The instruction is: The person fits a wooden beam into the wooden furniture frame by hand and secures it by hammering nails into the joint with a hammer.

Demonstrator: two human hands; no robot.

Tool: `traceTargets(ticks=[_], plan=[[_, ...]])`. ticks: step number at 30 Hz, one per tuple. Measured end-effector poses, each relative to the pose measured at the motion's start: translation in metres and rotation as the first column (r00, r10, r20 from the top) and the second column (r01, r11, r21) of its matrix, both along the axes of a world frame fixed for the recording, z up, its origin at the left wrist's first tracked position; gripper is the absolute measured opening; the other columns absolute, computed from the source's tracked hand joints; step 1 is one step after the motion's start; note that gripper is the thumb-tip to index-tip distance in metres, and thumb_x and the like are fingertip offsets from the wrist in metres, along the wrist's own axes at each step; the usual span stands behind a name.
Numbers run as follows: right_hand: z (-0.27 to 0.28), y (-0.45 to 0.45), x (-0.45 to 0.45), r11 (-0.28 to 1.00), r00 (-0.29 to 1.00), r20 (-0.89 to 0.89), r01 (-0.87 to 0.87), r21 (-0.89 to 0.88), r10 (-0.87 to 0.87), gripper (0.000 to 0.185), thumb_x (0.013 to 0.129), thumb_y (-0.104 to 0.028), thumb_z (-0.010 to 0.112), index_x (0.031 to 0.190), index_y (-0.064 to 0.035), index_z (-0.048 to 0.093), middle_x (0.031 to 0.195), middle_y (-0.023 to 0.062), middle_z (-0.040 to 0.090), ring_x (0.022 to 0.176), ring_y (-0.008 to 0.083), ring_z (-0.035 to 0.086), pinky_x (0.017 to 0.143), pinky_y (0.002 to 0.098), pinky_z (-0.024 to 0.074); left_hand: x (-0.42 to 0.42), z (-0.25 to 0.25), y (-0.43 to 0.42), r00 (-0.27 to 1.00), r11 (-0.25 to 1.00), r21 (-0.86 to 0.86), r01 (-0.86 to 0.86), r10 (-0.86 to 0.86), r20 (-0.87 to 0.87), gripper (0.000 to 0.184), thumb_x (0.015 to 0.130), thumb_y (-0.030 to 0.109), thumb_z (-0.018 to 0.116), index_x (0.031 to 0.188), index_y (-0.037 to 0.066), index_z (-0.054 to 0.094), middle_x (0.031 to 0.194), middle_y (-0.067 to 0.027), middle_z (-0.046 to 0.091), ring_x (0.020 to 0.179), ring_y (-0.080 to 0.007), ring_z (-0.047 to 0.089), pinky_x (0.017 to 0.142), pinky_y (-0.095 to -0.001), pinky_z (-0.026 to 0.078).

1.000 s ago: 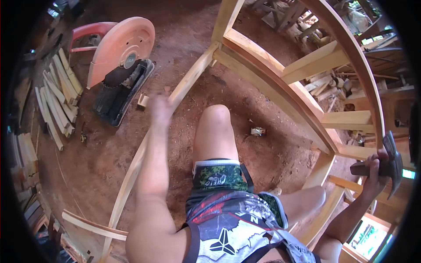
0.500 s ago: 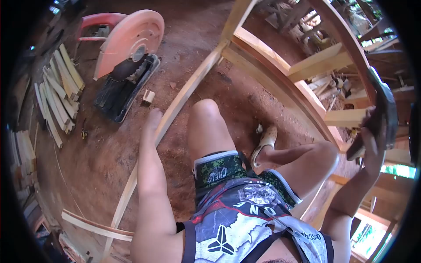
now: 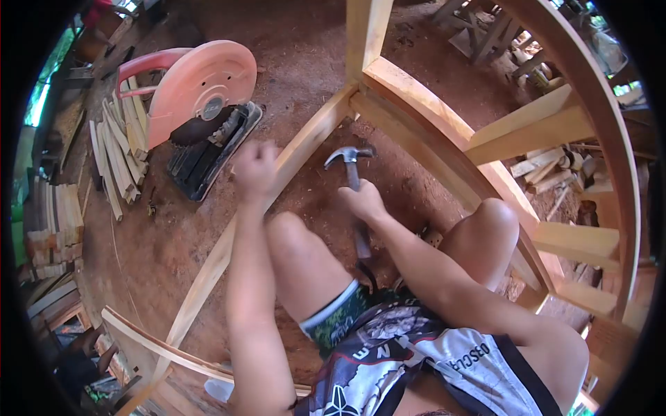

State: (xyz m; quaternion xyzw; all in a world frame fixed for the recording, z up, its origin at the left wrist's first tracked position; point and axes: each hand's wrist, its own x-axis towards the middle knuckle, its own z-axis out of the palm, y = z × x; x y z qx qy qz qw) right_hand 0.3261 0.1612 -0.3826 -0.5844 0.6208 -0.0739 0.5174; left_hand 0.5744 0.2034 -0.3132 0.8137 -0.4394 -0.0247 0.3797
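One long, pale, square-edged wooden beam point(image 3: 312, 135) is seen between the two hands, slanting from a corner beyond them back towards the body on the left, where it is crossed by the left forearm point(image 3: 250, 277). By the left hand point(image 3: 254, 170) its left side is flanked closely, so this hand is much the nearer to it; whether the wood is touched cannot be told. The left hand is bunched narrow and blurred, and whether anything is gripped in it cannot be made out

On the beam's other side, a claw hammer with a silver metal head and a dark handle point(image 3: 350, 155) is held in the right hand point(image 3: 364, 201), the fingers being closed round the handle. Its long axis is set roughly fore and aft, with the head beyond the right hand and the handle's lower part nearer the body. The curved claw is turned left, towards the beam and the left hand, while the striking face is turned right, away from both. Wood and hammer head are held apart in this view

Ahead and to the right of the right hand, a large slatted wooden frame point(image 3: 433, 107) is met by the beam's far end
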Motion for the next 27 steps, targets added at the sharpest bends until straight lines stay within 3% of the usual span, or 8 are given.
traceTargets(ticks=[3,7,12,14,15,18,21,27], plan=[[-0.047,-0.010,0.018,0.995,0.959,0.265,0.087,0.054,-0.098,0.027,0.085,-0.026,0.069,0.095,-0.0011,0.066,0.084,0.0124,0.069,0.079,0.0248,0.066,0.075,0.0384,0.0530,-0.088,0.028,-0.103,0.934,0.930,0.152,0.336,-0.308,-0.183,0.045,0.086,0.042,0.068,0.079,-0.002,0.069,0.074,-0.0284,0.062,0.072,-0.0401,0.068,0.067,-0.0483,0.051],[-0.066,-0.026,0.010,0.991,0.954,0.298,-0.013,0.136,-0.028,0.028,0.085,-0.027,0.069,0.095,-0.0013,0.065,0.084,0.0116,0.069,0.078,0.0241,0.065,0.073,0.0379,0.0523,-0.164,-0.009,-0.179,0.822,0.875,0.418,0.245,0.042,-0.568,0.079,0.084,0.057,0.058,0.117,-0.014,0.064,0.123,-0.0353,0.063,0.122,-0.0424,0.061,0.106,-0.0426,0.046],[-0.088,-0.041,-0.009,0.982,0.919,0.393,-0.090,0.165,0.018,0.029,0.086,-0.029,0.070,0.095,-0.0016,0.064,0.082,0.0102,0.067,0.076,0.0230,0.064,0.072,0.0370,0.0512,-0.202,-0.083,-0.197,0.685,0.891,0.427,0.151,0.218,-0.696,0.082,0.082,0.059,0.062,0.125,-0.010,0.063,0.132,-0.0339,0.059,0.128,-0.0386,0.057,0.109,-0.0393,0.041],[-0.096,-0.044,-0.018,0.978,0.905,0.424,-0.123,0.167,0.042,0.029,0.086,-0.029,0.070,0.095,-0.0017,0.064,0.082,0.0097,0.067,0.076,0.0225,0.063,0.071,0.0367,0.0507,-0.211,-0.101,-0.192,0.507,0.924,0.375,0.079,0.286,-0.813,0.070,0.084,0.058,0.067,0.115,-0.005,0.067,0.101,-0.0143,0.069,0.092,-0.0219,0.065,0.079,-0.0351,0.050],[-0.099,-0.045,-0.023,0.975,0.898,0.437,-0.142,0.169,0.055,0.030,0.087,-0.029,0.070,0.095,-0.0018,0.064,0.082,0.0094,0.067,0.075,0.0223,0.063,0.071,0.0365,0.0505,-0.220,-0.111,-0.187,0.505,0.911,0.400,0.101,0.299,-0.809,0.070,0.084,0.058,0.067,0.115,-0.005,0.067,0.101,-0.0143,0.069,0.092,-0.0219,0.065,0.079,-0.0351,0.050],[-0.103,-0.053,-0.035,0.970,0.879,0.468,-0.184,0.161,0.089,0.030,0.087,-0.030,0.070,0.095,-0.0020,0.063,0.081,0.0086,0.066,0.074,0.0216,0.062,0.070,0.0360,0.0498,-0.245,-0.116,-0.184,0.178,0.996,0.088,0.032,0.081,-0.981,0.082,0.082,0.050,0.078,0.130,-0.013,0.057,0.126,-0.0197,0.065,0.113,-0.0274,0.061,0.102,-0.0345,0.042],[-0.104,-0.055,-0.046,0.964,0.862,0.491,-0.223,0.141,0.127,0.031,0.088,-0.031,0.071,0.095,-0.0021,0.063,0.080,0.0078,0.065,0.073,0.0210,0.061,0.069,0.0355,0.0491,-0.257,-0.111,-0.186,0.178,0.997,-0.073,-0.004,-0.071,-0.982,0.075,0.083,0.042,0.080,0.128,-0.014,0.057,0.125,-0.0166,0.064,0.110,-0.0251,0.060,0.099,-0.0334,0.043],[-0.106,-0.063,-0.063,0.955,0.838,0.515,-0.276,0.114,0.181,0.033,0.089,-0.033,0.071,0.095,-0.0025,0.062,0.079,0.0061,0.064,0.071,0.0196,0.059,0.066,0.0344,0.0478,-0.271,-0.122,-0.199,0.269,0.969,-0.013,-0.246,0.056,-0.961,0.071,0.080,0.033,0.083,0.125,-0.014,0.057,0.123,-0.0195,0.066,0.109,-0.0247,0.062,0.098,-0.0338,0.045]])
